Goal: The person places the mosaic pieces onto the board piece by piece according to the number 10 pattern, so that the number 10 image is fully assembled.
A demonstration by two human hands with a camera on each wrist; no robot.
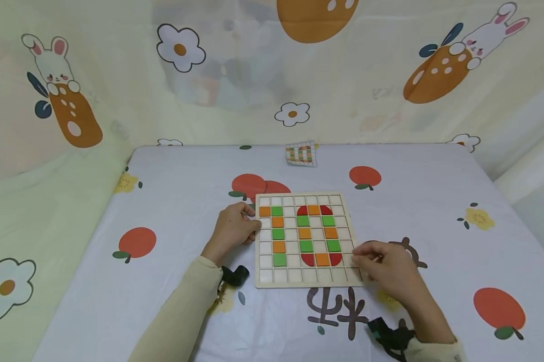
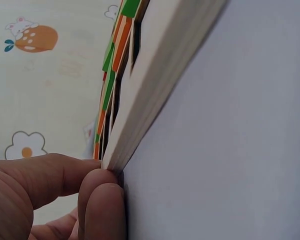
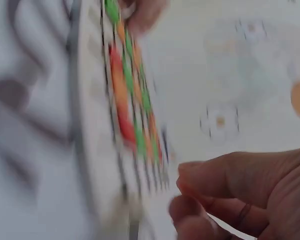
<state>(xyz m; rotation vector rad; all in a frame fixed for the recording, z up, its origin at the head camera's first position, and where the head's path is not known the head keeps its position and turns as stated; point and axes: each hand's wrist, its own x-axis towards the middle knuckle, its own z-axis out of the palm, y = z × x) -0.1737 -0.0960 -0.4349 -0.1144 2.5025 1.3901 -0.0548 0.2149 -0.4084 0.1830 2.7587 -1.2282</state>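
A square wooden grid board (image 1: pixel 294 288) lies on the table, holding orange, green and red tiles. A column of orange and green squares (image 1: pixel 278 247) runs down its left part. To the right, a ring has red rounded corners (image 1: pixel 335 259). My left hand (image 1: pixel 232 227) pinches the board's left edge between thumb and fingers; the left wrist view shows that edge (image 2: pixel 140 107) raised above the cloth. Close by the right edge is my right hand (image 1: pixel 388 265), fingers loosely bent. In the blurred right wrist view its thumb (image 3: pixel 225 175) appears apart from the board.
A small card (image 1: pixel 301 154) with a coloured grid pattern stands at the back of the table. The pale tablecloth (image 1: pixel 185 176) carries printed fruit and flowers. A printed curtain (image 1: pixel 235 100) hangs behind. Dark devices (image 1: pixel 237 276) sit at both wrists.
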